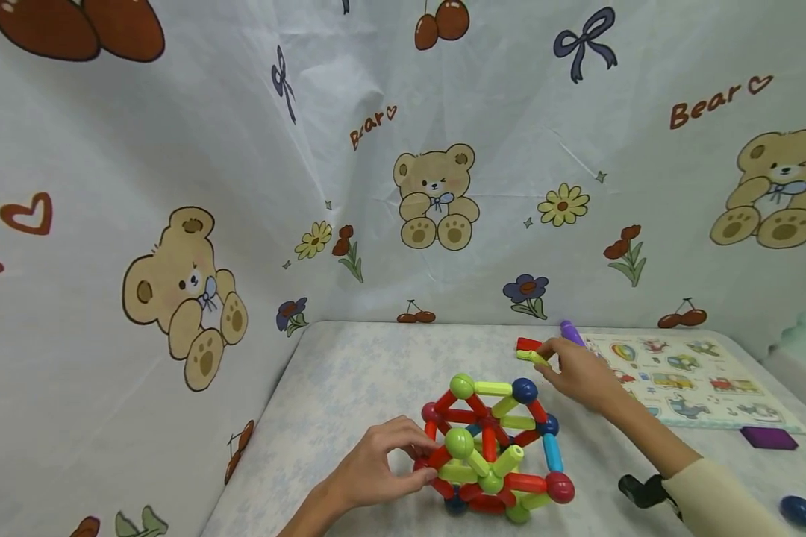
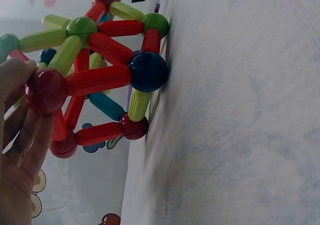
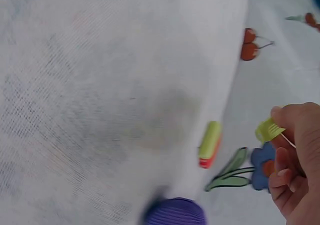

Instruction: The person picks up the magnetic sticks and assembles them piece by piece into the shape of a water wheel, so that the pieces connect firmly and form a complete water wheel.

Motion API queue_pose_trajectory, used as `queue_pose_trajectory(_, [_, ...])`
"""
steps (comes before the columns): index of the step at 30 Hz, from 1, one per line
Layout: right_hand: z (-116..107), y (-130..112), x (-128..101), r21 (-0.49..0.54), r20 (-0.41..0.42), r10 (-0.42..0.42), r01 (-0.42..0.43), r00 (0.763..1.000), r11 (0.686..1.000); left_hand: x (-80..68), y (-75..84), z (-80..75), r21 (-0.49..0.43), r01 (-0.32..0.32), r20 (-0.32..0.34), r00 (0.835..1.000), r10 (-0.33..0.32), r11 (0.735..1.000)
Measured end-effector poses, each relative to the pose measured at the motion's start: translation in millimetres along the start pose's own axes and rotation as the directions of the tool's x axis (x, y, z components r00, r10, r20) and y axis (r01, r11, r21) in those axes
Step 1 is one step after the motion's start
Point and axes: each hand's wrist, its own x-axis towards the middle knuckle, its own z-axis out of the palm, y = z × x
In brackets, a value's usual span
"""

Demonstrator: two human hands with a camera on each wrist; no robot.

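Note:
A frame of magnetic rods and balls (image 1: pixel 489 422) in red, yellow-green and blue stands on the table. My left hand (image 1: pixel 383 464) grips its near left side, thumb and fingers around a red ball (image 2: pixel 46 91) in the left wrist view. Farther back and to the right, my right hand (image 1: pixel 580 373) pinches a short yellow-green rod (image 3: pixel 270 130) between thumb and fingertips, raised above the table. Near those fingers lie another yellow-green rod (image 3: pixel 210 139) and a red rod (image 1: pixel 528 344), side by side.
Right of the frame is a picture board (image 1: pixel 678 380) with a purple piece (image 1: pixel 571 333) at its far left corner. A purple block (image 1: pixel 769 438), a black object (image 1: pixel 641 491) and a dark blue ball (image 1: pixel 800 512) lie nearer. A bear-print cloth (image 1: pixel 497 112) hangs behind the table.

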Motion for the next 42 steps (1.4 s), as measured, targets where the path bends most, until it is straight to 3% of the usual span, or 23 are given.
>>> queue_pose_trajectory(3, [-22,-17,-12,0.040,-0.141,-0.013,0.019,0.990,0.999,-1.5,-0.6,-0.7,-0.001,0.003,-0.001,1.000,-0.003,1.000])
queue_pose_trajectory(7, [-48,-42,-33,0.071,-0.351,-0.089,0.121,0.932,0.990,-2.6,-0.8,-2.5,-0.002,0.009,-0.001,1.000,-0.009,1.000])
queue_pose_trajectory(9, [-59,-56,-44,0.087,-0.411,-0.118,0.168,0.904,0.982,-3.0,-0.6,-3.6,-0.007,0.014,-0.003,1.000,-0.014,1.000])
queue_pose_trajectory(11, [-67,-69,-57,0.108,-0.427,-0.142,0.206,0.893,0.973,-3.3,-0.2,-4.5,-0.006,0.010,-0.007,1.000,-0.010,1.000])
queue_pose_trajectory(15, [-73,-91,-82,0.175,-0.369,-0.216,0.296,0.904,0.939,-3.5,0.5,-4.9,-0.007,-0.002,-0.012,1.000,0.001,1.000])
queue_pose_trajectory(21, [-65,-100,-111,0.275,-0.191,-0.338,0.381,0.921,0.883,-3.2,0.1,-3.2,-0.012,0.000,-0.010,1.000,0.000,1.000])
queue_pose_trajectory(28, [-49,-91,-125,0.332,-0.003,-0.322,0.305,0.947,0.893,-1.9,-1.2,-2.0,-0.004,-0.022,-0.012,1.000,0.022,1.000])
queue_pose_trajectory(42, [-39,-87,-130,0.358,0.072,-0.283,0.240,0.956,0.903,-1.0,-1.2,1.2,-0.021,-0.021,-0.014,1.000,0.021,1.000])
